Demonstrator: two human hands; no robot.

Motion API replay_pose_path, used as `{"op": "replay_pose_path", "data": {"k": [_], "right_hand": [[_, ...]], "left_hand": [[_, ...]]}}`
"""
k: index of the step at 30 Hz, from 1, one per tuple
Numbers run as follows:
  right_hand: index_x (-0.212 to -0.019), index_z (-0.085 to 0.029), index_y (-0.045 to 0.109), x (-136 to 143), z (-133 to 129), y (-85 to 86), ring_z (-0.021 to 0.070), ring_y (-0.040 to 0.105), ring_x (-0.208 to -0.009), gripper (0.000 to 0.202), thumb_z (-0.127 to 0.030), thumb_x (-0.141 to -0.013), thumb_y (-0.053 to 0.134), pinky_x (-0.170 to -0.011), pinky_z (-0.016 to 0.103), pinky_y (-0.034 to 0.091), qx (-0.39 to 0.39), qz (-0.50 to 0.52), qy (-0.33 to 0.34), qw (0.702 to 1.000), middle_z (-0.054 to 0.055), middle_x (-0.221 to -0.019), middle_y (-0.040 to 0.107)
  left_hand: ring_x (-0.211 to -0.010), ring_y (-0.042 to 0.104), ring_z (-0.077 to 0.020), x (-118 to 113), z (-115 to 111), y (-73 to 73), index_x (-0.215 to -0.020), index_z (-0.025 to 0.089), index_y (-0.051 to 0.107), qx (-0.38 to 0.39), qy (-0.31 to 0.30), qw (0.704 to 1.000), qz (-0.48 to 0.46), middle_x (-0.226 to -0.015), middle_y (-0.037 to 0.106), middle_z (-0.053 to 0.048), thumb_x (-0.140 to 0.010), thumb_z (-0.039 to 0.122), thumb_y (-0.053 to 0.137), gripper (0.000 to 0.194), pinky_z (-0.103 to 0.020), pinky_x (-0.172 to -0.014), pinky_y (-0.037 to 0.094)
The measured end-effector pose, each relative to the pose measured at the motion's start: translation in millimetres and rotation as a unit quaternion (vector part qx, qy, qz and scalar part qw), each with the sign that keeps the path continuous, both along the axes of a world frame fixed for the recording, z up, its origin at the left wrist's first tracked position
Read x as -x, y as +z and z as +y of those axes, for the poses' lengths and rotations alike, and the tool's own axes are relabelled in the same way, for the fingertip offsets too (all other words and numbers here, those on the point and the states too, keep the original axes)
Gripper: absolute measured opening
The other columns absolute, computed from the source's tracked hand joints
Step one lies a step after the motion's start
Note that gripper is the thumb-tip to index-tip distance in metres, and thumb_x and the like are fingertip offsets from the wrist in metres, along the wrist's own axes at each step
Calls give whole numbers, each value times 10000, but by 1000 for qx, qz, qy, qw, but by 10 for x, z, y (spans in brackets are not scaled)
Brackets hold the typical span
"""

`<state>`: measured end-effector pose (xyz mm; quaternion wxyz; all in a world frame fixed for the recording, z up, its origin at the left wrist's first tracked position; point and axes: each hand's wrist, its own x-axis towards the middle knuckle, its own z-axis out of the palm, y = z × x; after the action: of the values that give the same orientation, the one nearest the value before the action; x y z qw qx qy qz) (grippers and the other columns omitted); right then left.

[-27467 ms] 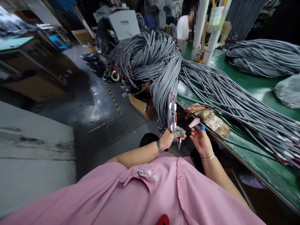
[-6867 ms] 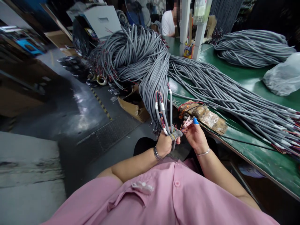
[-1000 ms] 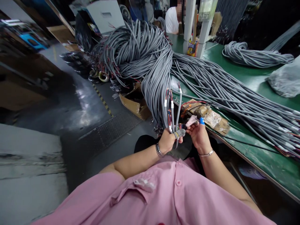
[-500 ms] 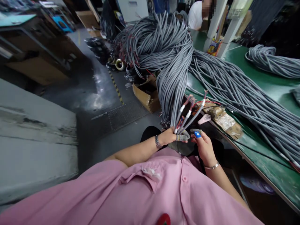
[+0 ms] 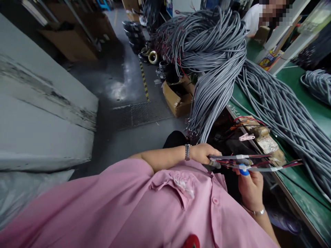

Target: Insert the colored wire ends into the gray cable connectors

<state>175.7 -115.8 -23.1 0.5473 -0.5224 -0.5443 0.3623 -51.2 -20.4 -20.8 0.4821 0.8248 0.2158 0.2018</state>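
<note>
My left hand (image 5: 203, 153), a watch at its wrist, is closed around the ends of several grey cables (image 5: 216, 157). The stripped ends point right, with white bands and thin red and dark wires (image 5: 292, 164) showing. My right hand (image 5: 250, 186) pinches one of these cables between a blue-covered thumb (image 5: 243, 169) and a finger in a grey finger cover. Behind my left hand, a thick hank of grey cables (image 5: 214, 100) hangs off the green table (image 5: 292, 184). Some fingertips are hidden behind the cables.
More grey cables (image 5: 281, 93) lie along the table. A pink clip (image 5: 247, 137) and a taped block (image 5: 269, 146) sit at its edge. An open cardboard box (image 5: 178, 98) stands on the floor. A person in a white sleeve (image 5: 252, 19) is at the back. A grey cabinet (image 5: 46, 113) stands left.
The cable ends have swung from upright to nearly level, pointing right. My right hand, apart from the cables before, now grips one. The view has shifted left.
</note>
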Motion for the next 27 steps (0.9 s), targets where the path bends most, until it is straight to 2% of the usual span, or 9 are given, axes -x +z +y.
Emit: {"op": "replay_pose_path", "data": {"k": [4,9,11,13,16,19,22,24,27], "right_hand": [[-1053,-234,673,197,-16,205,169,608,-683,244,-358,-853,609,-656,333,502,52,40,-3,998,71,-975,699],[-1181,-236,607,307,-44,418,180,623,-719,309,-345,-901,535,-671,355,511,67,93,14,993,98,-1040,685],[-1199,-227,595,248,-68,447,181,626,-725,321,-345,-910,521,-665,350,511,46,67,-7,997,94,-1013,688],[-1211,-219,590,155,-89,428,188,634,-748,338,-354,-908,528,-666,346,514,29,5,-29,999,91,-995,692],[-1233,-227,579,52,-82,302,190,642,-757,365,-373,-900,542,-681,345,524,52,-88,-11,995,82,-980,703],[-1202,-227,606,90,-8,114,181,640,-711,355,-385,-887,559,-655,330,529,104,-121,62,985,80,-980,709],[-1085,-201,679,244,122,-20,184,636,-685,306,-395,-881,557,-648,326,525,120,-110,122,979,76,-892,713],[-988,-188,713,344,212,-42,173,608,-618,287,-405,-868,569,-590,300,502,120,-105,144,977,53,-751,697],[-934,-186,711,427,296,-12,152,576,-593,267,-404,-856,576,-569,273,479,106,-91,182,973,30,-718,679]], "left_hand": [[-696,663,-186,169,-39,143,-816,181,743,135,15,982,-133,-785,720,-50,-558,345,841,321,-262,-663,483],[-895,680,-236,427,-95,233,-980,140,715,289,85,926,-228,-952,718,-147,-694,491,738,454,-327,-769,521],[-729,681,-190,576,-60,226,-932,120,706,303,147,904,-262,-880,721,-142,-731,536,689,462,-289,-653,520],[-470,580,-105,722,6,218,-813,109,691,292,202,892,-280,-725,705,-99,-743,542,673,439,-222,-450,424],[-358,479,-67,812,103,240,-757,106,675,271,245,870,-331,-562,638,-41,-778,497,655,392,-193,-345,282],[-406,535,-81,643,137,306,-820,102,689,289,216,871,-332,-640,672,-66,-828,434,617,340,-192,-358,279],[-620,646,-136,288,100,388,-918,107,701,312,174,884,-301,-808,706,-112,-812,420,644,336,-178,-403,291],[-648,629,-127,45,60,436,-947,101,708,299,172,897,-277,-832,700,-110,-774,410,691,354,-178,-433,315],[-606,589,-110,-232,20,478,-950,108,712,326,150,903,-235,-760,682,-67,-686,405,769,401,-210,-527,415]]}}
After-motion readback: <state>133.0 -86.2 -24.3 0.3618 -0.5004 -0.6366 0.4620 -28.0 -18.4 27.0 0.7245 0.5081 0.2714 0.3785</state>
